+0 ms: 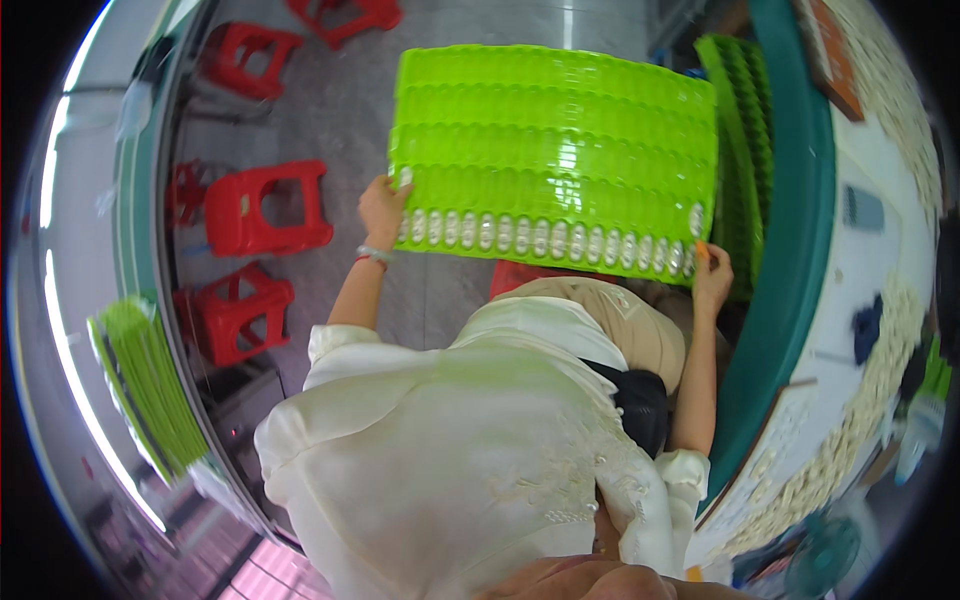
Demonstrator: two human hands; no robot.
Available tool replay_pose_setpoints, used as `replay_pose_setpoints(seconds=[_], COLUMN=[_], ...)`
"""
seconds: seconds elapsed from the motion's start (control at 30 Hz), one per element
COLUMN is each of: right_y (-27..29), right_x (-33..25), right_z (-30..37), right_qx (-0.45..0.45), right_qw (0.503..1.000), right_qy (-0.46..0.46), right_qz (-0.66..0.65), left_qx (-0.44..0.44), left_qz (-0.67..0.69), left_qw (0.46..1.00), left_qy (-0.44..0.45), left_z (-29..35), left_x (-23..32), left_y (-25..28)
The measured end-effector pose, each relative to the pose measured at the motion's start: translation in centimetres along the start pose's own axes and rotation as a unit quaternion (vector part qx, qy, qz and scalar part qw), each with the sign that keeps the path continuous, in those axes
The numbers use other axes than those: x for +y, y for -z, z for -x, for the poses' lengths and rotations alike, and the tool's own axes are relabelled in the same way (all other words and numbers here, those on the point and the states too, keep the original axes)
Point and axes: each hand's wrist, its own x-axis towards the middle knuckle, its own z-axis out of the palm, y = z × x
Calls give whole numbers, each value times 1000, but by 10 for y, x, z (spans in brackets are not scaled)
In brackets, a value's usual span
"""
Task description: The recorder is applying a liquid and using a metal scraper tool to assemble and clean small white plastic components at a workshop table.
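Note:
A wide bright green moulded tray (556,145) with rows of oval hollows is held out in front of me. Along its near edge, one row is filled with pale, shiny oval pieces (540,238), whose exact kind I cannot make out. Single pale pieces also sit above that row near both ends. My left hand (381,212) grips the tray's left edge, a bracelet on its wrist. At the near right corner is my right hand (713,276), fingers bent round the edge. Something small and orange (702,250) shows at its fingertips, too small to name.
Red plastic stools (268,208) stand on the grey floor to the left. More green trays (742,150) lean upright to the right, beside a green-edged table (800,250) bearing many pale pieces (825,480). Another green tray stack (148,388) stands at far left.

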Motion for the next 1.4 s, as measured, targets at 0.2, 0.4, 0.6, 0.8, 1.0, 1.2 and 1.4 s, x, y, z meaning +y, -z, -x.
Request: replay_pose_setpoints(seconds=[0.2, 0.4, 0.6, 0.8, 1.0, 1.2, 1.4], right_y=[77, 225, 323, 341, 332, 346, 297], right_x=[-119, -137, -75, -33, -18, -3, -112], right_z=[85, 173, 234, 231, 216, 239, 234], right_qx=[-20, 188, 263, 146, 130, 115, 313], right_qw=[992, 981, 930, 967, 982, 972, 939], right_qy=[17, -33, -163, -128, -67, -200, -124], right_qz=[-121, 17, 199, 164, 120, -40, -71], left_qx=[47, -98, -327, -335, -347, -255, -317], left_qz=[50, 315, 337, 127, -50, 83, 317], left_qw=[989, 859, 312, 148, 79, 61, 276], left_qy=[-127, -391, -826, -922, -933, -961, -851], left_z=[-22, 35, 249, 335, 372, 367, 221], left_x=[-26, 232, 461, 508, 532, 524, 512], left_y=[3, 45, 83, 69, 58, 83, 133])
